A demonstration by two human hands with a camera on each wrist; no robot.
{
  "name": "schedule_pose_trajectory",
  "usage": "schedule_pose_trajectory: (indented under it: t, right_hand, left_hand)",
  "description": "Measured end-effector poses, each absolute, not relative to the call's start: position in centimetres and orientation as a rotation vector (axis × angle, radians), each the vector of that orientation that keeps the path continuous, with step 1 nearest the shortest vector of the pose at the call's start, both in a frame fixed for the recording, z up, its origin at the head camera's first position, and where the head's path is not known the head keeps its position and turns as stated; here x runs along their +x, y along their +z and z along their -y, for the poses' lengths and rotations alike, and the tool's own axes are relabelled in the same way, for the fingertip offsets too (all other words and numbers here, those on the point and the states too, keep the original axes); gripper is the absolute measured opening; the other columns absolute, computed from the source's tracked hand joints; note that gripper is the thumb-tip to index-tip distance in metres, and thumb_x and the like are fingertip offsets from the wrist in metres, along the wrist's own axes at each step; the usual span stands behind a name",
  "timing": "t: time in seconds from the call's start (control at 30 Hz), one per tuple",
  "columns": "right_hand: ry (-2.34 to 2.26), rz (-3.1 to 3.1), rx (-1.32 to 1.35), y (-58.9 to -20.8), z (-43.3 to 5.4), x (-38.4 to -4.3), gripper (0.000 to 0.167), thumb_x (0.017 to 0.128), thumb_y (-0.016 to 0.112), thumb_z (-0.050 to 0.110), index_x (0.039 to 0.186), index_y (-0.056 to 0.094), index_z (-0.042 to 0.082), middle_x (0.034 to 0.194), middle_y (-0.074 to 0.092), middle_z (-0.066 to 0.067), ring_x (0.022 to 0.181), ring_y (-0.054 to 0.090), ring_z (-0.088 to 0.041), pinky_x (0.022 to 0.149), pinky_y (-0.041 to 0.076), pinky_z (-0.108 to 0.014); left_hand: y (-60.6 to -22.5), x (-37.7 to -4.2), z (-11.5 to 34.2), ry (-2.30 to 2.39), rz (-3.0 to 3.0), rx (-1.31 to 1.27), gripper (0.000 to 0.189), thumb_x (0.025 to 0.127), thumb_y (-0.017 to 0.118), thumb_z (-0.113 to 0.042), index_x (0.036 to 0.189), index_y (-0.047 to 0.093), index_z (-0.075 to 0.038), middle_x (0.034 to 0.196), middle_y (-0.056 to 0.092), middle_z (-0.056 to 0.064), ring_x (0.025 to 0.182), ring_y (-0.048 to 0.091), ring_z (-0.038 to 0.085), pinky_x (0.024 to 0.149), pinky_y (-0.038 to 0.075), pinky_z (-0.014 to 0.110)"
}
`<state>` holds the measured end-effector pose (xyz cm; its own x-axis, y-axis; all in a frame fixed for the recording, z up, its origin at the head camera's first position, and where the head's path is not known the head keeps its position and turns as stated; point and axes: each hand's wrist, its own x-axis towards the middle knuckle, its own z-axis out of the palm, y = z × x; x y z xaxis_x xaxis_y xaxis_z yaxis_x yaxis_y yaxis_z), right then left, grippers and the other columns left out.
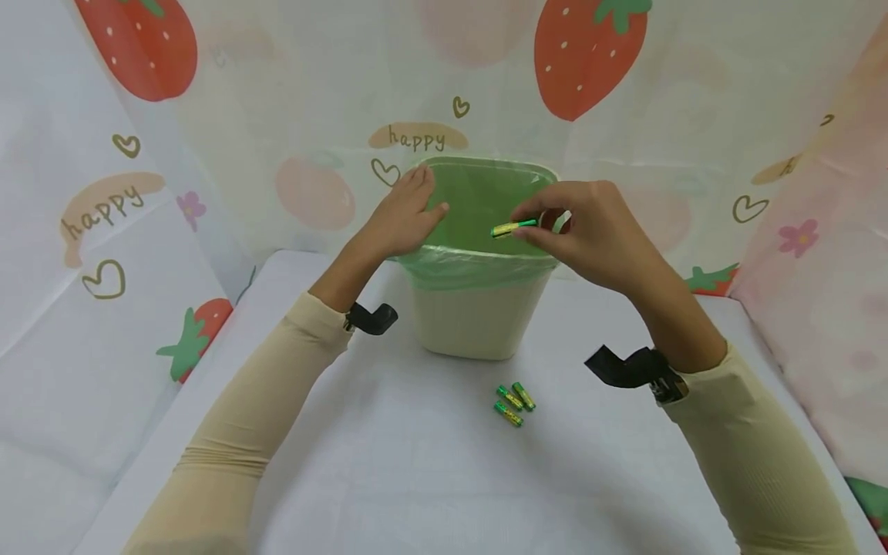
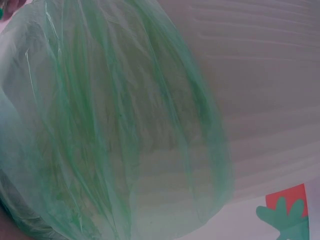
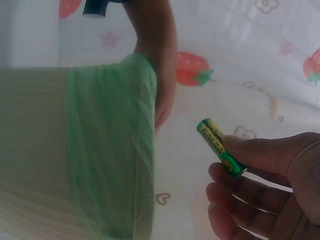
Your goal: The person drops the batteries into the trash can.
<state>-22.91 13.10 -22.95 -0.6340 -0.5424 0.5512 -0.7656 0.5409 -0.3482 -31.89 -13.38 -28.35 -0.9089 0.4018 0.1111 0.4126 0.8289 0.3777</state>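
Between thumb and fingers, my right hand (image 1: 590, 227) pinches a green and yellow battery (image 1: 513, 228) over the mouth of a cream trash bin (image 1: 472, 320). The right wrist view shows the same battery (image 3: 220, 146) held at one end, beside the bin's rim. A thin green bag (image 1: 479, 270) lines the bin and is folded down outside it; its creased plastic (image 2: 125, 130) fills much of the left wrist view. My left hand (image 1: 405, 212) rests on the bin's left rim, fingers fairly straight. In front of the bin, three more batteries (image 1: 509, 415) lie together on the table.
The white-covered table (image 1: 388, 478) runs up to cloth walls printed with strawberries (image 1: 590, 54) and hearts. These stand behind the bin and at both sides. A black wrist strap piece (image 1: 624, 367) sticks out from the right wrist, another (image 1: 375, 317) from the left.
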Motion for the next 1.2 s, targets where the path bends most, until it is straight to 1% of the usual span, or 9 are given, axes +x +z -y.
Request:
schedule_pose_trajectory:
  t: [0.17,0.27,0.4,0.6,0.83,1.03,1.2]
  right_hand:
    - [0.811,2.436,1.04,-22.9,-12.7,-24.2,0.01,0.089,0.079,0.007,0.099,0.081,0.008,0.09,0.077,0.0,0.074,0.066,-0.011,0.067,0.049,-0.019]
    - [0.807,2.455,1.032,-22.9,-12.4,-24.8,0.01,0.089,0.079,0.009,0.099,0.082,0.009,0.09,0.077,0.001,0.075,0.066,-0.012,0.064,0.048,-0.02]
    - [0.795,2.473,1.04,-23.0,-12.0,-25.5,0.011,0.089,0.08,0.01,0.1,0.081,0.007,0.091,0.077,-0.002,0.077,0.067,-0.015,0.065,0.048,-0.024]
    - [0.794,2.536,1.025,-23.1,-11.1,-26.7,0.013,0.088,0.081,0.009,0.1,0.08,0.005,0.091,0.076,-0.005,0.078,0.067,-0.018,0.071,0.051,-0.031]
    - [0.79,2.636,0.959,-23.6,-10.2,-27.9,0.012,0.087,0.081,0.009,0.099,0.08,0.005,0.091,0.076,-0.006,0.075,0.067,-0.019,0.069,0.051,-0.032]
    - [0.767,2.675,0.936,-24.2,-9.6,-28.4,0.01,0.087,0.082,0.011,0.096,0.081,0.007,0.087,0.075,-0.005,0.074,0.066,-0.019,0.068,0.049,-0.034]
    - [0.727,2.668,0.953,-24.7,-9.5,-28.6,0.011,0.089,0.079,0.011,0.099,0.08,0.006,0.086,0.074,-0.007,0.076,0.066,-0.02,0.069,0.051,-0.037]
  left_hand:
    - [-28.2,-31.8,13.4,-0.638,2.976,-0.66,0.072,0.111,0.033,-0.036,0.159,-0.001,0.007,0.168,-0.005,0.02,0.156,-0.006,0.031,0.126,-0.001,0.038]
    - [-28.3,-31.8,13.3,-0.633,2.974,-0.666,0.072,0.111,0.033,-0.036,0.159,-0.001,0.006,0.168,-0.005,0.021,0.156,-0.006,0.031,0.126,-0.001,0.037]
    - [-28.2,-31.9,13.2,-0.615,2.973,-0.665,0.072,0.111,0.033,-0.036,0.159,-0.001,0.006,0.168,-0.005,0.021,0.156,-0.006,0.032,0.126,-0.001,0.037]
    - [-28.2,-32.0,13.2,-0.606,2.984,-0.647,0.072,0.111,0.033,-0.036,0.159,0.0,0.006,0.168,-0.005,0.02,0.156,-0.005,0.032,0.126,-0.001,0.037]
    - [-28.3,-31.9,13.3,-0.626,2.998,-0.637,0.072,0.111,0.032,-0.037,0.159,-0.002,0.005,0.168,-0.006,0.02,0.156,-0.007,0.03,0.126,-0.001,0.038]
    - [-28.2,-31.8,13.3,-0.624,2.99,-0.642,0.073,0.111,0.033,-0.037,0.159,-0.001,0.006,0.168,-0.005,0.02,0.156,-0.006,0.032,0.126,0.0,0.039]
    - [-28.1,-31.7,13.2,-0.629,2.996,-0.642,0.072,0.111,0.033,-0.037,0.16,0.0,0.005,0.168,-0.006,0.019,0.156,-0.006,0.032,0.126,0.0,0.039]
